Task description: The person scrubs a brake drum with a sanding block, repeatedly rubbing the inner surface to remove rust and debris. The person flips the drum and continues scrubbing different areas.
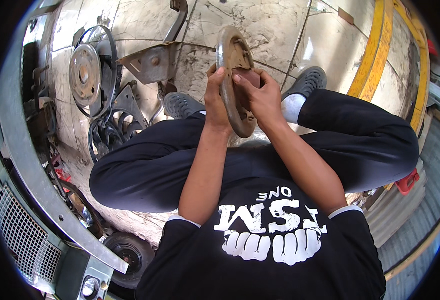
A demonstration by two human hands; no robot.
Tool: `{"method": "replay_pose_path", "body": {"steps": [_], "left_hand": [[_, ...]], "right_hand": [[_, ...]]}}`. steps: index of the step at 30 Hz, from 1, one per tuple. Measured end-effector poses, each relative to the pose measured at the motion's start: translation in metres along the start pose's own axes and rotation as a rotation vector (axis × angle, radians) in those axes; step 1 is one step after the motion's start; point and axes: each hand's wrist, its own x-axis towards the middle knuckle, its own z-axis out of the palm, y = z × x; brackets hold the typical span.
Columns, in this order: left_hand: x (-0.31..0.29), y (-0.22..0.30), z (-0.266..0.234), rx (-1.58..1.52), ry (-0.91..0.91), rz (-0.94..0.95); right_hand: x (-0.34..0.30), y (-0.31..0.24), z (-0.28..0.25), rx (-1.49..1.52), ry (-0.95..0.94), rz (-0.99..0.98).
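Between my knees, a worn grey-brown metal disc (pixel 224 47) with a thick rounded rim stands on edge, tilted. My left hand (pixel 216 100) holds it by the left side, thumb on the rim. A small reddish-brown sheet that looks like sandpaper (pixel 251 77) is pinched in my right hand (pixel 265 97), against the disc's hollow right face. The right thumb lies over the sheet; the fingers behind it are partly hidden. Several holes or fittings show on the disc's inner face, though the rim covers much of it.
Left of my feet lie a rusty round plate (pixel 85 74), a metal bracket (pixel 152 62) and black curved parts (pixel 117 122). Yellow metal bars (pixel 372 55) run along the right. A vehicle's grille (pixel 20 230) and a tire (pixel 130 257) are at lower left; corrugated sheets (pixel 410 225) lie lower right.
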Motion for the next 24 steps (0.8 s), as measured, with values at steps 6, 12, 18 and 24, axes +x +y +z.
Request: {"method": "replay_pose_path", "body": {"steps": [6,12,18,24], "left_hand": [[0.001,-0.016,0.001,-0.017,0.025,0.086],[0.001,-0.027,-0.003,-0.026,0.021,0.133],[0.004,-0.029,-0.008,-0.051,0.029,0.117],[0.0,-0.019,-0.003,-0.063,0.045,0.061]], "right_hand": [[0.011,0.02,0.016,-0.116,0.249,-0.043],[-0.003,0.018,0.014,-0.18,0.251,-0.021],[-0.004,0.019,0.009,-0.253,0.223,0.016],[0.01,0.012,0.017,-0.192,0.207,0.03]]}}
